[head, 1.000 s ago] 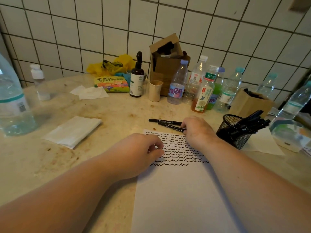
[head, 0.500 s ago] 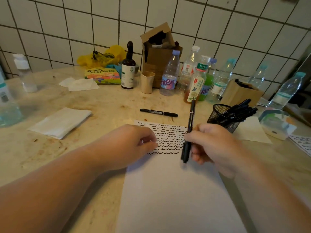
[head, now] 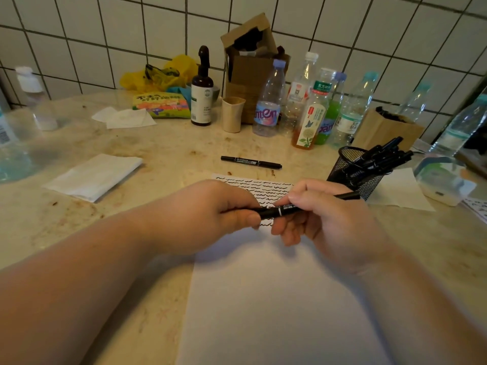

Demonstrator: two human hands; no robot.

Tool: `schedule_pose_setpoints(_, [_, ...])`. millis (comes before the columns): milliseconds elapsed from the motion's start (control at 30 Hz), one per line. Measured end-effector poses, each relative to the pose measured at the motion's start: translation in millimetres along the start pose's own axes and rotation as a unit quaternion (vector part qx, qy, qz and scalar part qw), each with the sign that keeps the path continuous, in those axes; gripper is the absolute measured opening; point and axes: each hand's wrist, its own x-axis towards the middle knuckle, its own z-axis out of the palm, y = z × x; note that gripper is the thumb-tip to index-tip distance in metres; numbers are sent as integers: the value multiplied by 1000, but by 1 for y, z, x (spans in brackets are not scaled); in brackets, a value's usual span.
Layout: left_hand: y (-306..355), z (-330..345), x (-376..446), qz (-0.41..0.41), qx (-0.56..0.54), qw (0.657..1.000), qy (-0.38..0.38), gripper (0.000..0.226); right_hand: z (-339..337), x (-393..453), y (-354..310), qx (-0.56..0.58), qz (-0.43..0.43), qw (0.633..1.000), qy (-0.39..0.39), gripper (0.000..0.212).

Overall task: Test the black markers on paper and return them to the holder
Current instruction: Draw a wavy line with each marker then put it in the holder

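A worktop [head: 163,143] of pale beige stone, with brown stains, fills the view. From 9 to 3 o'clock behind it stands a wall [head: 126,27] of square white tiles with dark joints. At 3 o'clock, a dark edge [head: 481,83] cuts the tiles. The light is dim and warm, and shadows on the stone are soft.
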Motion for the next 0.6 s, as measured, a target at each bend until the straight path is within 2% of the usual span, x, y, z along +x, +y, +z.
schedule_pose_setpoints(67, [2,-6,-2,-13,-31,998,-60,15,-2,-2,-2,-2,-22,1000,0,24])
schedule_pose_setpoints(133, [-3,-13,-6,-29,-41,995,-89,18,-9,-5,-6,3,-44,998,36,24])
schedule_pose_setpoints(233, [-10,-17,-6,-66,-3,998,-7,20,-20,-5,-6,-7,-38,993,114,28])
schedule_pose_setpoints(333, [-8,-12,0,-94,72,991,62,22,-25,4,5,-85,28,975,202,26])
schedule_pose_setpoints(433, [-9,-8,2,-112,109,986,64,19,-29,10,11,-147,82,952,257,24])
schedule_pose_setpoints(600, [-13,-2,2,-117,142,981,55,19,-27,8,14,-174,131,942,254,21])
